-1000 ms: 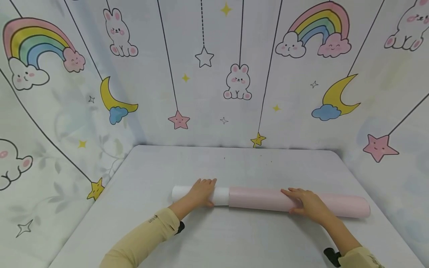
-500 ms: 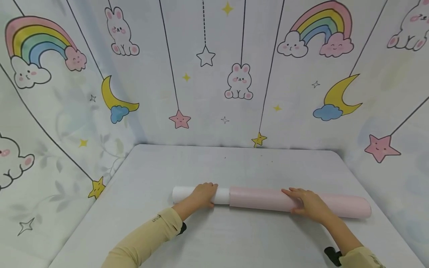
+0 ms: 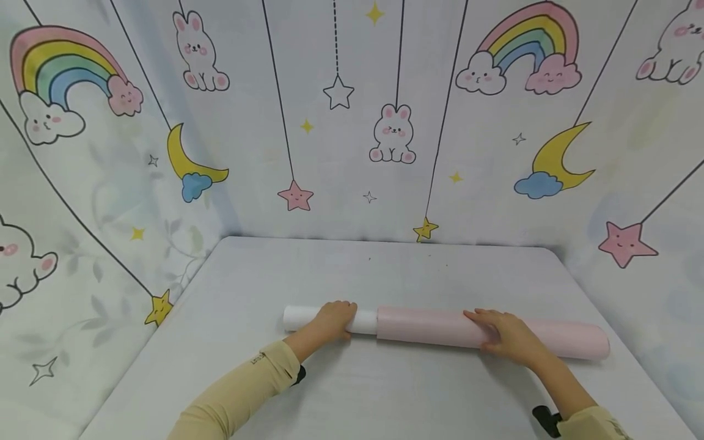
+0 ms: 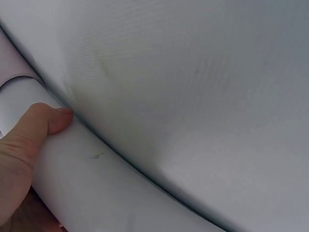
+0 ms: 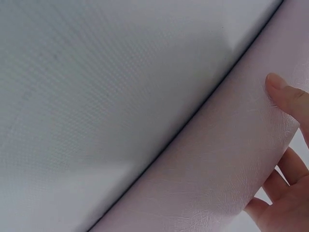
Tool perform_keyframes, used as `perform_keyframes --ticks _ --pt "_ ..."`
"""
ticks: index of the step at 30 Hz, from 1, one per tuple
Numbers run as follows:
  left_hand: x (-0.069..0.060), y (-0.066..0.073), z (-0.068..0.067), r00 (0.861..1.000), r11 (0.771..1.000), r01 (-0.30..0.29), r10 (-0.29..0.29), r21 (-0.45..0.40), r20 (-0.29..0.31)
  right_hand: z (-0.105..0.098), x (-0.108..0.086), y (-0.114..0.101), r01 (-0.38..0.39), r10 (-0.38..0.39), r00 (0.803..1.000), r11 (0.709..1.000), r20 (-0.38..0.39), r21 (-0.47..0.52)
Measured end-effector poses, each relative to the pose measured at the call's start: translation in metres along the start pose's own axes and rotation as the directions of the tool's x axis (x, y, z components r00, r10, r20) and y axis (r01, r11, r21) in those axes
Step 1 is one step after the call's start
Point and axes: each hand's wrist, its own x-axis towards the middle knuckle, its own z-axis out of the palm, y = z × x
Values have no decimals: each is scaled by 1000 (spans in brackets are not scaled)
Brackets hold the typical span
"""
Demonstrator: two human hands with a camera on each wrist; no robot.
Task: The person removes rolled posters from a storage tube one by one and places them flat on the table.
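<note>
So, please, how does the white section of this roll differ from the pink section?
The white section is slimmer; the pink section is thicker. Less length shows of the white section than of the pink section. The left hand grips the white section; the right hand rests on the pink section. Both are rounded and lie end to end on the table.
</note>
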Motion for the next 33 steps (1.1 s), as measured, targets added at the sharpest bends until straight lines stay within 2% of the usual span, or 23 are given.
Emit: perform_keyframes --ticks 16,24,33 --pt "-5 -7 0 999 999 -35 34 -40 -14 -5 -1 0 -3 3 1000 999 4 35" --pt "-8 -7 -1 1000 998 -28 28 -49 0 -6 -6 11 -20 21 1000 999 -9 37" --pt "-10 -6 0 999 999 -29 28 -42 -16 -10 -18 26 -82 84 996 996 -28 44"
